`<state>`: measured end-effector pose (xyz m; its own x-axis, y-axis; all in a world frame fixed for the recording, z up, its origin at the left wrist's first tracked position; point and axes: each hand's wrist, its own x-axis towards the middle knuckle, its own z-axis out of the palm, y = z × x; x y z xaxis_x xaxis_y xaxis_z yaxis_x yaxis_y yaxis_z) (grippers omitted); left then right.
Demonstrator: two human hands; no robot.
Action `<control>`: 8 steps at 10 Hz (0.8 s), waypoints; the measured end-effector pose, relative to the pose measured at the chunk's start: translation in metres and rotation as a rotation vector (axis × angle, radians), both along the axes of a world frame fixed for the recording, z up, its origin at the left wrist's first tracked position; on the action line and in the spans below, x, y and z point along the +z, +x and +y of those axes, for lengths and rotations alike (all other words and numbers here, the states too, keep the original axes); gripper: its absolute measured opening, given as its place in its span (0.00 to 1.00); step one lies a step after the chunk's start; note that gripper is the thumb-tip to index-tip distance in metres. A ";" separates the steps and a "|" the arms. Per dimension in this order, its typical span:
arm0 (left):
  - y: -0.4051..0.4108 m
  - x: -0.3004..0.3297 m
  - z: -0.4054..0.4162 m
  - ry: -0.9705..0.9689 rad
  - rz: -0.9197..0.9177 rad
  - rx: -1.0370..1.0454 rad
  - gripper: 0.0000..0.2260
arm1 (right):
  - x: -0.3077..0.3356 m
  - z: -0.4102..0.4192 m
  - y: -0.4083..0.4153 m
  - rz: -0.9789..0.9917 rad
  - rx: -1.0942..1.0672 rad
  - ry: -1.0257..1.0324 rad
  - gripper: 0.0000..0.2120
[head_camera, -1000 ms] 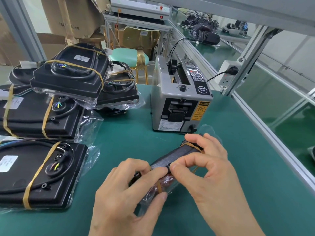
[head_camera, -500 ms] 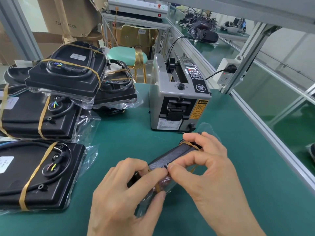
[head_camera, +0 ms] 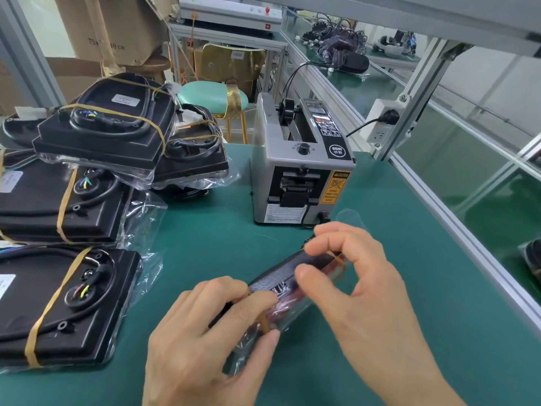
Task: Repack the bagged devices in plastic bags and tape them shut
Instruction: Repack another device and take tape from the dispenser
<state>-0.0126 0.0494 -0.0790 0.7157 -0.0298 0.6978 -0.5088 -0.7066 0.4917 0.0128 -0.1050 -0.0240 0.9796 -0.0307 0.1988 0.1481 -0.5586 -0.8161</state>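
Observation:
A narrow black device (head_camera: 281, 276) in a clear plastic bag, bound with tan tape strips, stands on its edge on the green mat in front of me. My left hand (head_camera: 205, 332) grips its near end, thumb and fingers curled round the bag. My right hand (head_camera: 360, 282) holds the far part, with curled fingers over the top and the thumb pressing the side. A grey tape dispenser (head_camera: 298, 168) stands just behind the device.
Several bagged black devices (head_camera: 67, 303) with tan tape bands lie stacked at the left, up to a top one (head_camera: 108, 124). An aluminium rail (head_camera: 456, 224) edges the mat at the right, carrying a white power socket (head_camera: 383, 124). Cardboard boxes (head_camera: 117, 27) and a mint stool (head_camera: 213, 95) stand behind.
My right thumb and forefinger have slid a little along the top of the device, away from my left hand. The left hand keeps its grip.

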 end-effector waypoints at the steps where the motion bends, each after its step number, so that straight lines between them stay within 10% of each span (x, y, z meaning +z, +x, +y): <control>1: 0.000 0.000 0.005 0.154 0.065 -0.005 0.12 | -0.003 0.010 0.002 -0.041 0.066 -0.201 0.10; 3: -0.003 0.003 0.003 0.097 0.114 0.008 0.12 | 0.002 -0.014 0.017 0.070 0.011 0.012 0.10; 6: 0.002 0.003 0.000 0.060 0.070 0.002 0.14 | -0.008 -0.012 0.023 -0.120 0.071 -0.262 0.06; 8: 0.000 0.004 0.041 0.163 0.078 -0.054 0.14 | -0.006 -0.068 0.043 0.179 0.487 -0.104 0.27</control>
